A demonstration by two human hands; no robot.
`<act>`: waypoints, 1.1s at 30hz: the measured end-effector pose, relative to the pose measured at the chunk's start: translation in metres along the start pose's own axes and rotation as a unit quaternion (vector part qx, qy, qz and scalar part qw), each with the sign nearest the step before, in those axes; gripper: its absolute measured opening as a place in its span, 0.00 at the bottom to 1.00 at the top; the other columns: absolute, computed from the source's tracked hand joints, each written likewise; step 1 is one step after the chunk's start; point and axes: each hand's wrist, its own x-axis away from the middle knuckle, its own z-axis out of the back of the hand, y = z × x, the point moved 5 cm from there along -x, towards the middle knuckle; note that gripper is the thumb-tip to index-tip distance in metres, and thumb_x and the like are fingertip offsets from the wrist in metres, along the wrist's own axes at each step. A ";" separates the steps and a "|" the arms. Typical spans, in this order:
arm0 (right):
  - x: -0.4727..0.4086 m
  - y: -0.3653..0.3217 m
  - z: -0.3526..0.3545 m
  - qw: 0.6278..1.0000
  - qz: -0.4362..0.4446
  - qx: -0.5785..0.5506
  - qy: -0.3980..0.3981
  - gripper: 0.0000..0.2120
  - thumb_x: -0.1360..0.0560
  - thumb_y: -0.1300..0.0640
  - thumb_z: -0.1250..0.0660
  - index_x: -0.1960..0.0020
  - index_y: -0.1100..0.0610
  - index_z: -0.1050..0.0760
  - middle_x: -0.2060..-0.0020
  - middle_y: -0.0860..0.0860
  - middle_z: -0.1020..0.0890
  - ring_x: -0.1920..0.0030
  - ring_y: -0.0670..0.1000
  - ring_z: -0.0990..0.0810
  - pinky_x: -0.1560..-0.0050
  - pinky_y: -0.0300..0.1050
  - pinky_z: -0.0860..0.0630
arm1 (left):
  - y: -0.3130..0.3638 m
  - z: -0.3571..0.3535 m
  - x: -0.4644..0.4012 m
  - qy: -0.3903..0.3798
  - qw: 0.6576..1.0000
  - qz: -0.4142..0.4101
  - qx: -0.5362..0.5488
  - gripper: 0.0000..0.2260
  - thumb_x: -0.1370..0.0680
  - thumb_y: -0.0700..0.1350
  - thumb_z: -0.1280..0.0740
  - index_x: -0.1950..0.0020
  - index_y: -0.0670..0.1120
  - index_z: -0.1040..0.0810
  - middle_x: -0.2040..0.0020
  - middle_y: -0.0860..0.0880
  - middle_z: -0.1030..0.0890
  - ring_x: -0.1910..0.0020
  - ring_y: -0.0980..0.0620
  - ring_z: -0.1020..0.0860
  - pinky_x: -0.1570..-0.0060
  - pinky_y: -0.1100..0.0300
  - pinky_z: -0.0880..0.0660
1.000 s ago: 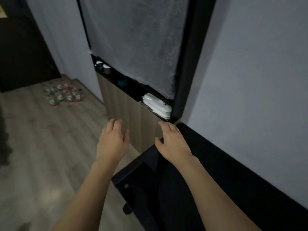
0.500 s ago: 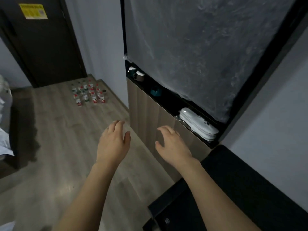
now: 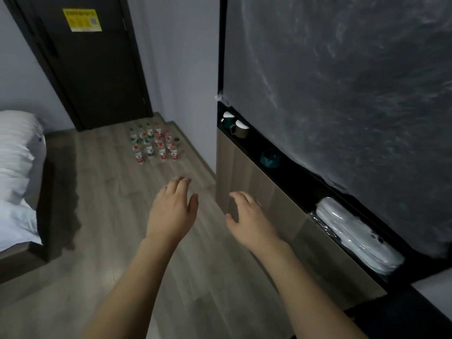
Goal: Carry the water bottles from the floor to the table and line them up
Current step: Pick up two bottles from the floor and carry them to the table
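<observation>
A: Wooden floor (image 3: pixel 102 216) is filling the view now, and the black table (image 3: pixel 401 316) is sliding off to five o'clock. The person is turning away for another load.

B: Water bottles (image 3: pixel 154 143) are clustering by the door (image 3: pixel 97 69), well apart at eleven o'clock from the left hand (image 3: pixel 171 216) and right hand (image 3: pixel 249 221); both are hanging loose, grasping nothing.

— What surrounds the room?
— Grey walls (image 3: pixel 181 57), wood-plank floor (image 3: pixel 110 216), a dark door (image 3: pixel 97 69) bearing a yellow notice (image 3: pixel 82 20).
— Furniture?
— A white-sheeted bed (image 3: pixel 17 179) at the left; a wood-fronted cabinet (image 3: pixel 256 182) with a dark shelf recess (image 3: pixel 298 182) at the right.
</observation>
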 end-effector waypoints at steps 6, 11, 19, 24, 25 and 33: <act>-0.091 -0.075 -0.045 1.000 0.005 0.000 0.013 0.26 0.23 0.55 0.37 0.27 0.56 0.36 0.29 0.50 0.33 0.30 0.53 0.35 0.31 0.48 0.35 | -0.100 0.025 -0.070 0.001 1.000 -0.004 -0.007 0.19 0.19 0.47 0.36 0.30 0.41 0.28 0.32 0.42 0.26 0.37 0.39 0.27 0.37 0.47 0.31; -0.156 -0.123 -0.072 1.000 0.017 0.015 0.005 0.26 0.23 0.55 0.36 0.27 0.57 0.35 0.29 0.51 0.32 0.30 0.52 0.35 0.30 0.45 0.38 | -0.174 0.044 -0.121 0.007 0.999 0.033 -0.008 0.20 0.19 0.48 0.37 0.29 0.41 0.29 0.31 0.43 0.27 0.34 0.40 0.28 0.35 0.48 0.32; -0.274 -0.151 -0.107 0.999 0.032 0.019 -0.014 0.25 0.23 0.56 0.36 0.27 0.57 0.36 0.30 0.52 0.32 0.29 0.52 0.35 0.28 0.46 0.39 | -0.247 0.030 -0.211 -0.007 0.999 0.052 -0.008 0.20 0.19 0.49 0.37 0.29 0.43 0.29 0.31 0.45 0.27 0.35 0.42 0.27 0.36 0.49 0.30; -0.370 -0.160 -0.123 0.999 0.044 0.016 -0.016 0.26 0.23 0.55 0.36 0.27 0.57 0.36 0.29 0.53 0.32 0.29 0.53 0.34 0.28 0.46 0.39 | -0.290 0.020 -0.296 -0.009 0.998 0.054 -0.035 0.20 0.19 0.50 0.38 0.29 0.44 0.29 0.30 0.45 0.27 0.36 0.42 0.26 0.37 0.49 0.29; -0.390 -0.162 -0.123 0.999 0.046 0.014 -0.017 0.26 0.23 0.55 0.36 0.27 0.57 0.36 0.30 0.53 0.31 0.30 0.54 0.34 0.29 0.45 0.39 | -0.297 0.021 -0.315 -0.011 0.997 0.059 -0.041 0.20 0.19 0.50 0.38 0.29 0.45 0.30 0.30 0.45 0.27 0.36 0.42 0.26 0.38 0.49 0.29; -0.520 -0.182 -0.138 0.998 0.055 0.009 -0.027 0.25 0.24 0.54 0.36 0.28 0.57 0.35 0.32 0.53 0.30 0.31 0.54 0.32 0.31 0.46 0.36 | -0.348 0.016 -0.430 -0.007 0.997 0.064 -0.039 0.19 0.19 0.51 0.38 0.29 0.46 0.30 0.30 0.46 0.27 0.36 0.43 0.26 0.39 0.50 0.27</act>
